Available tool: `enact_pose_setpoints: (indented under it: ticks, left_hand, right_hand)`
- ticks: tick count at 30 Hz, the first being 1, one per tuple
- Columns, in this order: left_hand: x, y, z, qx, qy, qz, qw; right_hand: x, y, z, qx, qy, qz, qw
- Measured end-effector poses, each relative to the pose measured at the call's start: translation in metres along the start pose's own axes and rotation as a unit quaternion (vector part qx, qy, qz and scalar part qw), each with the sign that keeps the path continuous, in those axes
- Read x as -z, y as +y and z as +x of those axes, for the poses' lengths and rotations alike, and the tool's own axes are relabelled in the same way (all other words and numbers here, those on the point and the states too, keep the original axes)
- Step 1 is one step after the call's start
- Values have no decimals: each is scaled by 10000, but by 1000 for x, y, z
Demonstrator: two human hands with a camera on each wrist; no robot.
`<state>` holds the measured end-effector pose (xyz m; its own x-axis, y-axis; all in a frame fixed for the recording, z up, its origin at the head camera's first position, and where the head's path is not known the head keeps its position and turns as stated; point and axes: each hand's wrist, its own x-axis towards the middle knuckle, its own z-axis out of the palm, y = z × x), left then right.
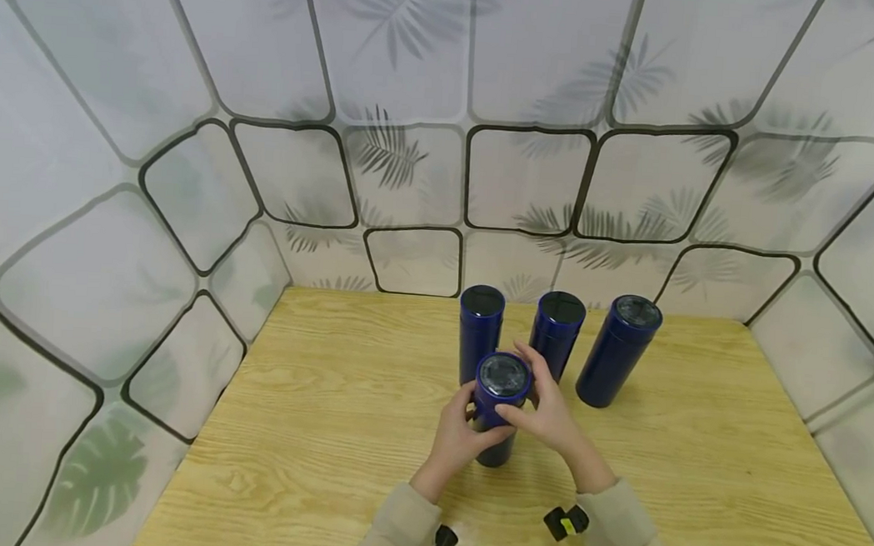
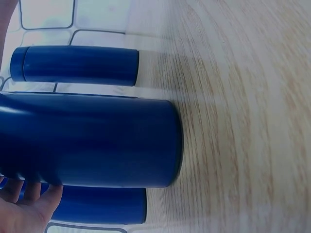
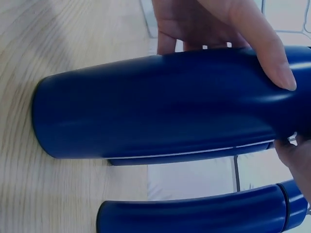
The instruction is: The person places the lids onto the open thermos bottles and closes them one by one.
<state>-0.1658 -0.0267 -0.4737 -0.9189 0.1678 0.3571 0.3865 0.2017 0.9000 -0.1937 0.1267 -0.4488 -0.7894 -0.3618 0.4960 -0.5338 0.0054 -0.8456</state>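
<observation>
A dark blue thermos flask (image 1: 496,448) with a glossy dark lid stands upright near the middle of the wooden table, held in both hands. On its left side the left hand (image 1: 460,441) grips the upper body, thumb across the front. Higher up, the right hand (image 1: 552,414) holds the flask near its lid from the right. The right wrist view shows the left hand's thumb lying over the flask (image 3: 160,107). In the left wrist view the flask (image 2: 92,141) has its base close to the wood, and the left fingers (image 2: 41,199) curl against it.
Similar blue flasks stand behind: the left flask (image 1: 480,334), the middle flask (image 1: 557,326), partly hidden by the right hand, and the right flask (image 1: 618,351). The table (image 1: 307,432) meets a patterned curtain-like wall (image 1: 408,259) at the back and sides.
</observation>
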Motion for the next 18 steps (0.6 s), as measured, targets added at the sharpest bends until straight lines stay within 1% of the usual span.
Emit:
enact_pose_setpoints:
  ticks: [2, 3, 6, 10, 13, 16, 18]
  left_hand:
    - [0, -1, 0, -9, -15, -16, 10000]
    - [0, -1, 0, -11, -20, -29, 10000]
    - [0, -2, 0, -39, -18, -35, 10000]
    - [-1, -2, 0, -129, 24, 29, 9999]
    - [-1, -3, 0, -182, 66, 36, 9998]
    - [-2, -3, 0, -207, 101, 25, 9997]
    - [-2, -2, 0, -231, 125, 52, 9996]
  right_hand:
    - [2, 1, 0, 70, -150, 128, 9998]
    - [3, 0, 0, 33, -170, 131, 9998]
    - [3, -1, -1, -300, -85, -55, 9995]
    - [0, -3, -1, -835, 164, -351, 9958]
    - [-4, -5, -1, -1087, 439, -624, 9912]
    - [-9, -5, -1, -1170, 713, -974, 9858]
    - [-12, -6, -1, -1155, 861, -1140, 9830]
